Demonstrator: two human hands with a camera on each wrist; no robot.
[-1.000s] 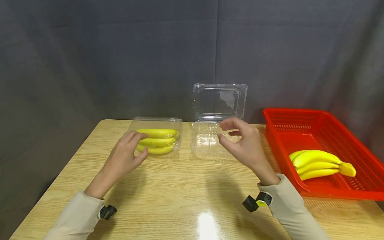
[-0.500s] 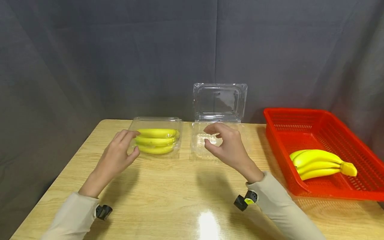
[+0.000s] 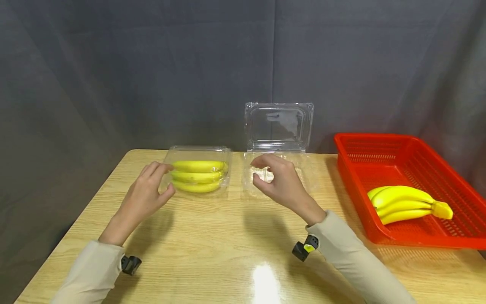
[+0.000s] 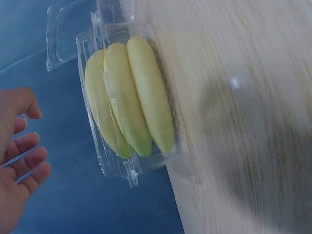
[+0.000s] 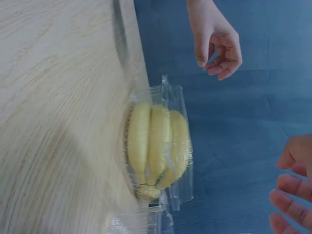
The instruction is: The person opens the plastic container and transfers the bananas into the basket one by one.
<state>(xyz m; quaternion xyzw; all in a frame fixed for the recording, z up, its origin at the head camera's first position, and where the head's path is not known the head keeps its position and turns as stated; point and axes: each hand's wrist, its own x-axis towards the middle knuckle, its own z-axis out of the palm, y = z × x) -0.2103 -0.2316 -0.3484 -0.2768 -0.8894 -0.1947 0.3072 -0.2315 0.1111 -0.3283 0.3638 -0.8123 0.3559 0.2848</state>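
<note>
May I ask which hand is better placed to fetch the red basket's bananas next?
Probably the right hand: it is empty and nearer the red basket holding the bananas, whereas the left hand is by the filled container.

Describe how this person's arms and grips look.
The left sleeve and right sleeve are long, plain beige. The left camera and right camera worn there are boxy and black, the right bearing a yellow-green patch. The left grip and right grip are ungloved.

Glossy plastic banana box [image 3: 198, 153], plastic basket [image 3: 429, 241], shiny wood-grain tabletop [image 3: 212, 240], matt cloth backdrop [image 3: 190, 76].
</note>
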